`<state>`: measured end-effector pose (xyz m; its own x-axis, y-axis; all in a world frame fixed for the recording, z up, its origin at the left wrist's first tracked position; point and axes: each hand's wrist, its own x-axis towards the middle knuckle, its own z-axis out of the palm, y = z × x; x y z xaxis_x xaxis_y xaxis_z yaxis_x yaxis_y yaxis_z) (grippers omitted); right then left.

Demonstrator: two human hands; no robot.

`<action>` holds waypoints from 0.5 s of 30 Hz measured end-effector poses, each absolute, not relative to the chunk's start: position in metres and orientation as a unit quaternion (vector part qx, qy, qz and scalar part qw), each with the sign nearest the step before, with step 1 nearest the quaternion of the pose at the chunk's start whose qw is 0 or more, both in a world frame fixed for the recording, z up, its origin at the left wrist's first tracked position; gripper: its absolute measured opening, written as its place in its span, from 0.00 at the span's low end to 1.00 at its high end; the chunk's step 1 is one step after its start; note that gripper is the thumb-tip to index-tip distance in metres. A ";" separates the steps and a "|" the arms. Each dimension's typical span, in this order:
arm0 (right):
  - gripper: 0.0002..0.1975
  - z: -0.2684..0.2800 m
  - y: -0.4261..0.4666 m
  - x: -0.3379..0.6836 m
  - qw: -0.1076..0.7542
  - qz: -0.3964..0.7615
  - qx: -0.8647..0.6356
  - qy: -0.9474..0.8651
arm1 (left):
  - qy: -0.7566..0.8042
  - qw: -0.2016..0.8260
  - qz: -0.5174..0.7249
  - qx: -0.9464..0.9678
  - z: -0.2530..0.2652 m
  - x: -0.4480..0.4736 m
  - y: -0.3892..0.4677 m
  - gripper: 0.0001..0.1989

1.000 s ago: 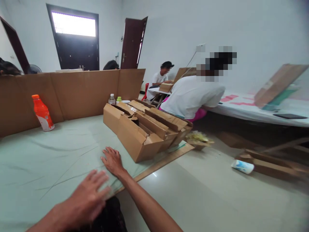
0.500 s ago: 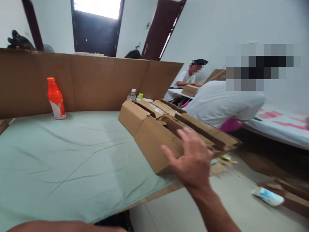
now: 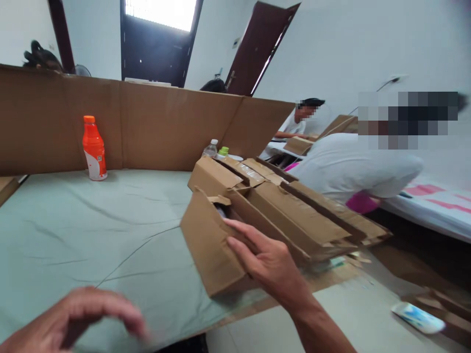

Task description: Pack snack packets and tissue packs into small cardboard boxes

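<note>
Camera: I inspected one view, the head camera's.
Right hand point(image 3: 270, 262): partly closed over the top rim of the near box point(image 3: 209, 245), thumb by the outer panel; it had hold of that wall.
Left hand point(image 3: 79, 314): loosely curved, spread from the thumb, with nothing visible in its grasp, at the bottom left over the green cloth point(image 3: 128, 220).
Near box: on the cloth, angled, its lower corner near the table edge point(image 3: 253, 310), which ran diagonally below it.
Room to its left: creased cloth reached from the box to the orange bottle point(image 3: 94, 149), well apart and near the cardboard screen point(image 3: 158, 127).
Room to its right: tight; other boxes point(image 3: 305, 206) stood just beside it.
Hidden: fingertips inside the box; its contents, beyond a pale patch, I could not identify.
Cut off: left wrist, by the frame.
Blurred: left fingertips.
</note>
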<state>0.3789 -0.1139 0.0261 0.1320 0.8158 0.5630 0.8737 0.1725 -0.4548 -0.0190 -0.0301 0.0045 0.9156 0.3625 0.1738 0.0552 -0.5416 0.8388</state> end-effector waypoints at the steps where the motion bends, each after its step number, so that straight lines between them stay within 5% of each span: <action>1: 0.16 0.030 -0.115 0.365 0.389 -0.027 -0.608 -0.691 | 0.177 0.446 0.184 0.858 0.004 -0.025 -0.029 0.35; 8: 0.17 0.046 -0.127 0.312 0.380 0.080 -0.383 -0.838 | 0.341 0.309 0.257 0.850 -0.023 -0.045 -0.026 0.62; 15: 0.25 0.040 -0.144 0.325 0.327 0.055 -0.428 -0.841 | 0.280 0.336 0.287 0.852 -0.046 -0.050 -0.019 0.63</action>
